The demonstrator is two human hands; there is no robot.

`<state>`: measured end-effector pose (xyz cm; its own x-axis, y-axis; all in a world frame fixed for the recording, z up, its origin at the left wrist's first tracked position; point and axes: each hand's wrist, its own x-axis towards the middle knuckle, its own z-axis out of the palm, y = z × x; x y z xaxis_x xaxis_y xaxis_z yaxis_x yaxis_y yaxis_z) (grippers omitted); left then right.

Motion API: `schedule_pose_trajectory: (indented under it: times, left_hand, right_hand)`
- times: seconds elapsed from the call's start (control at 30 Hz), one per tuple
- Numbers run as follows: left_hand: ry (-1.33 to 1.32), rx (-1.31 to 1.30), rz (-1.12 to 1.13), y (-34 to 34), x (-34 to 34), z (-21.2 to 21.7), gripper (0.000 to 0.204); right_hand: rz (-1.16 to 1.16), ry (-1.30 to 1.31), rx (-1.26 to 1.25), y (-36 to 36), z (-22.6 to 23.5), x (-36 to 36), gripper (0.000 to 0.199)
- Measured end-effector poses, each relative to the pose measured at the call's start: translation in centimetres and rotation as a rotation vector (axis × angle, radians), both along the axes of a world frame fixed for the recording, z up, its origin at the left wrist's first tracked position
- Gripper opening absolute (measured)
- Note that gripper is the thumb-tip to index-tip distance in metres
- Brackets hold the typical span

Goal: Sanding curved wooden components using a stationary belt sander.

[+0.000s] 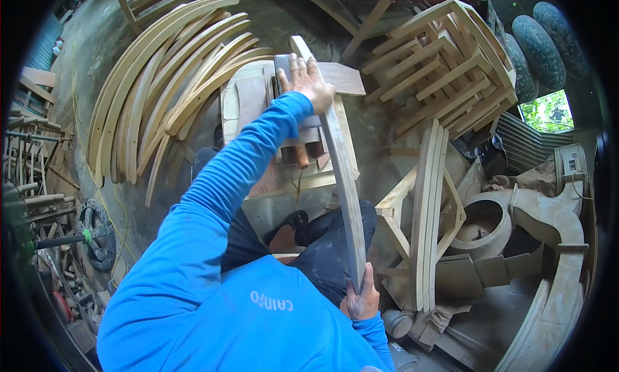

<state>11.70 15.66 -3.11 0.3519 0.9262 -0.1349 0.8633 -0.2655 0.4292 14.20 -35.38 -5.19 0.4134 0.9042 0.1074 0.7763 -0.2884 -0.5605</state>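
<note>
A long, gently curved wooden slat [343,172] runs from the workbench down across my right thigh. My left hand [306,85] lies on its far part, fingers stretched out and spread. The slat's near end is in my right hand [362,299], thumb on one side and fingers on the other. Beneath and beside my left hand is a grey, flat-sided block [282,64], mostly covered, so I cannot tell its kind. A brown, rounded handle-like part [301,156] shows below it on the wooden workbench [332,176].
Many curved slats [138,82] lie fanned out at the left. Stacked wooden frames [445,62] stand at the far right. Upright slats [429,217] lean near my right knee, by a round dusty housing [480,227]. A yellow cord [80,117] crosses the floor at left.
</note>
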Motion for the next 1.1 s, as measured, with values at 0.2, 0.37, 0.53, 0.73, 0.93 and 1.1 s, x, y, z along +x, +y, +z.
schedule_pose_trajectory:
  times: [0.2, 0.37, 0.53, 0.73, 0.93, 1.1]
  left_hand:
    - [-0.064, -0.061, -0.026, 0.0, -0.9, 0.4, 0.094]
    - [-0.052, -0.083, 0.009, 7.0, -0.1, -1.1, 0.092]
    - [-0.097, -0.096, 0.078, 17.6, 1.5, -4.8, 0.09]
    - [-0.137, -0.056, 0.21, 32.0, 1.5, -9.0, 0.086]
    - [-0.13, -0.154, 0.146, 33.2, 5.6, -8.4, 0.095]
    - [-0.08, -0.185, 0.17, 30.9, 3.0, -8.1, 0.093]
  right_hand:
    - [-0.014, -0.039, -0.029, -0.3, 1.2, -1.1, 0.085]
    - [-0.005, -0.017, -0.056, 7.0, 1.3, -0.4, 0.087]
    - [0.035, 0.006, -0.102, 17.3, 0.7, 1.8, 0.076]
    - [0.036, 0.032, -0.242, 31.0, 0.4, 3.7, 0.074]
    - [0.1, -0.072, -0.179, 43.4, 0.1, 6.8, 0.069]
    - [0.124, -0.183, -0.227, 44.9, 1.1, 6.0, 0.067]
